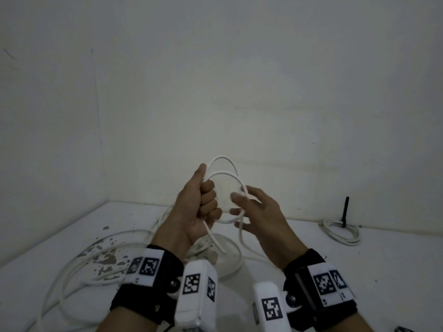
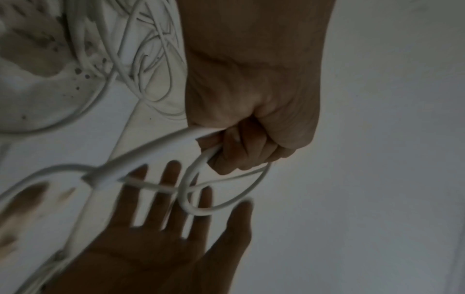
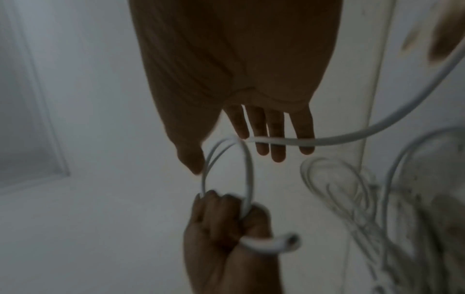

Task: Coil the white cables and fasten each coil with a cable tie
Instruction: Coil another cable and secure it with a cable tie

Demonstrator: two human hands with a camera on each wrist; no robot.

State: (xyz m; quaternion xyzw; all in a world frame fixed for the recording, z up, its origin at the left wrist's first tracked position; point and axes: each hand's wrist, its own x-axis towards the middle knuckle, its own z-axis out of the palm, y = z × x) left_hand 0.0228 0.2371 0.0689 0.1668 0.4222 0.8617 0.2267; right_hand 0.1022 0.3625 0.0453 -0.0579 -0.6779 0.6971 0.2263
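My left hand [image 1: 203, 200] is raised in front of me, its fingers curled in a fist round two small loops of white cable [image 1: 225, 173]. The cable's cut end [image 1: 221, 250] hangs below that fist. My right hand [image 1: 249, 207] is just to the right with its fingers straight and spread; the running cable lies across the fingers [image 3: 276, 137] without being gripped. In the left wrist view the fist [image 2: 241, 151] holds the loops [image 2: 226, 201] above my spread right hand [image 2: 176, 218]. In the right wrist view the fist [image 3: 221, 216] is below, with the cut end [image 3: 289, 240] sticking out.
More loose white cable [image 1: 79, 267] lies in wide loops on the stained white table [image 1: 359, 271] at lower left. A coiled white cable [image 1: 342, 231] sits at the far right beside a black upright tie [image 1: 346, 210]. White walls close the back and left.
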